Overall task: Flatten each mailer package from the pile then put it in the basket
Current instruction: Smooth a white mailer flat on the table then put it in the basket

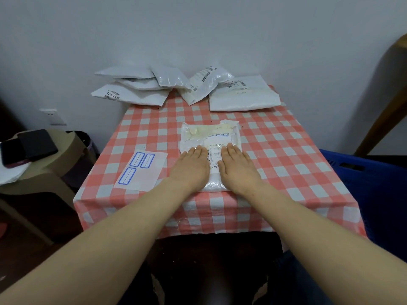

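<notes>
The white plastic mailer package [209,137] lies on the checked cloth of the desk [286,155], near the front edge and about midway across. Both hands are spread open on its near half, palms down, fingers straight and together. The left hand [190,167] is on its left side and the right hand [236,167] on its right, with a strip of printed label showing between them. Neither grips anything; they press.

The mailer looks light and soft, a thin slick film with something pale and crumpled puffing up its far end. It probably gives under the palms and could slide on the cloth if pushed at a slant. Pressing straight down seems the safer way. For lifting, the side edges or near corners offer the best pinch.

The pile [167,86] of other mailers sits along the far edge against the wall, well apart. A sheet of blue-bordered labels [141,170] lies just left of the left hand. The blue basket [356,166] stands off the desk's right side, lower than the top, with open cloth between it and the mailer
</notes>
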`<state>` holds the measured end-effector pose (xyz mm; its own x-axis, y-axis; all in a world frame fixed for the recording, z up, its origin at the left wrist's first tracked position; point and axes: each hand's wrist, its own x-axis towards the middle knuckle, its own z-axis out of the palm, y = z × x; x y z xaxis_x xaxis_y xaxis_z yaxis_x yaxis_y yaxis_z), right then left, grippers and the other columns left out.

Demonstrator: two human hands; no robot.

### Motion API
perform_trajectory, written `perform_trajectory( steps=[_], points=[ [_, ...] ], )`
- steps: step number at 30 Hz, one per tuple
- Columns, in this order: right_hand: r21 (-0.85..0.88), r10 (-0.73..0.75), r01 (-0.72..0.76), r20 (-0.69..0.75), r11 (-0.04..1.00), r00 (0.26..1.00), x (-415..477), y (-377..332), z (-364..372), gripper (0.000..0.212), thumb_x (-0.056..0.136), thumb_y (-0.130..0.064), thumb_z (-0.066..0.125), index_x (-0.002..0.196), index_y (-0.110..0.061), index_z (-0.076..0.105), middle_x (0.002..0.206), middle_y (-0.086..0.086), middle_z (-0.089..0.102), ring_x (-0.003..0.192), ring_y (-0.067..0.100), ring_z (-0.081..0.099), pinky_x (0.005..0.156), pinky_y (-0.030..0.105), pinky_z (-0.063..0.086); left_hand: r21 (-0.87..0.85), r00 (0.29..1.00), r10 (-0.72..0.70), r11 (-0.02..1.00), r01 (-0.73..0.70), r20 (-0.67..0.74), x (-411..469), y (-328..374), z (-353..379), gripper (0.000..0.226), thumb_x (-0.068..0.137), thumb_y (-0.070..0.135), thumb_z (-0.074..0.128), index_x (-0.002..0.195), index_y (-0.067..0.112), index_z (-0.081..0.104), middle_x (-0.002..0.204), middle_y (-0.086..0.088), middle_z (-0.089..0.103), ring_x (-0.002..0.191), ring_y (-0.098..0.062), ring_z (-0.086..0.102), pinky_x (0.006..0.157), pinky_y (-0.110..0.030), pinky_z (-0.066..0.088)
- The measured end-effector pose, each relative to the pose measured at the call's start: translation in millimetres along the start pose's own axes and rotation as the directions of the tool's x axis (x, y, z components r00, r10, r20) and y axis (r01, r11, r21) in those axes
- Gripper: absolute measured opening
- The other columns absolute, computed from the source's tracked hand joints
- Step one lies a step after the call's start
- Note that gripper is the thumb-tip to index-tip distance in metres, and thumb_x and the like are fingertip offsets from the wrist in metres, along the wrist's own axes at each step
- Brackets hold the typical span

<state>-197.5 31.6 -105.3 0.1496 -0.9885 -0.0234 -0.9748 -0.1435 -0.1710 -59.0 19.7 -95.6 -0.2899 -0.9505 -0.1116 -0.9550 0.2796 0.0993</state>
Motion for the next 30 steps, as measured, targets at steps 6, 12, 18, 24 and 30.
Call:
perform_trajectory(
  steps=[6,12,18,24,30],
  points=[
    [0.015,-0.004,0.005,-0.005,1.0,1.0,0.9,0.2,-1.0,0.054,0.103,-0.031,0.019,0.151,-0.008,0.011,0.16,0.009,0.006,0.147,0.02,0.003,0.119,0.036,0.001,0.003,1.0,0.003,1.0,-0.003,-0.006,-0.5,0.2,-0.5,0.053,0.104,0.027,0.016,0.152,0.008,0.004,0.16,-0.009,0.005,0.147,-0.022,0.006,0.118,-0.034,0.003],
    [0.122,0.021,-0.036,0.126,0.992,0.992,6.4,1.7,-15.4,0.049,0.103,-0.029,0.019,0.143,-0.005,0.031,0.154,0.012,0.026,0.143,0.022,0.021,0.119,0.041,0.012,-0.151,0.999,0.031,0.988,-0.029,0.008,-0.9,-4.0,-7.1,0.051,0.104,0.027,0.02,0.151,0.007,0.012,0.159,-0.009,0.01,0.146,-0.023,0.01,0.118,-0.035,0.008],
    [0.196,-0.063,0.05,0.063,0.979,0.996,4.0,-15.3,-27.5,0.05,0.104,-0.032,0.017,0.15,-0.013,0.021,0.158,0.01,0.012,0.147,0.021,0.008,0.119,0.039,0.005,-0.143,0.997,-0.008,0.99,-0.004,-0.082,-5.1,-18.5,-18.5,0.05,0.104,0.029,0.019,0.15,0.01,0.018,0.159,-0.006,0.013,0.147,-0.021,0.009,0.118,-0.035,0.005],
    [-0.005,-0.047,0.047,0.067,0.999,0.997,6.2,-20.0,-4.4,0.054,0.103,-0.036,0.011,0.153,-0.017,0.004,0.16,0.007,-0.005,0.147,0.02,-0.006,0.118,0.036,-0.006,-0.033,1.0,-0.005,0.999,0.005,-0.007,-5.7,-20.3,-5.9,0.052,0.104,0.031,0.014,0.152,0.01,0.009,0.16,-0.004,0.007,0.147,-0.018,0.007,0.118,-0.033,0.003],
    [-0.029,-0.046,0.048,0.069,0.998,0.997,7.2,-20.2,-2.3,0.053,0.103,-0.036,0.011,0.153,-0.017,0.007,0.16,0.007,-0.003,0.147,0.019,-0.005,0.119,0.036,-0.006,-0.021,1.0,-0.004,1.0,0.004,0.007,-3.9,-19.0,-5.3,0.052,0.104,0.031,0.014,0.152,0.01,0.009,0.16,-0.004,0.006,0.147,-0.017,0.007,0.117,-0.032,0.004]
  ],
)
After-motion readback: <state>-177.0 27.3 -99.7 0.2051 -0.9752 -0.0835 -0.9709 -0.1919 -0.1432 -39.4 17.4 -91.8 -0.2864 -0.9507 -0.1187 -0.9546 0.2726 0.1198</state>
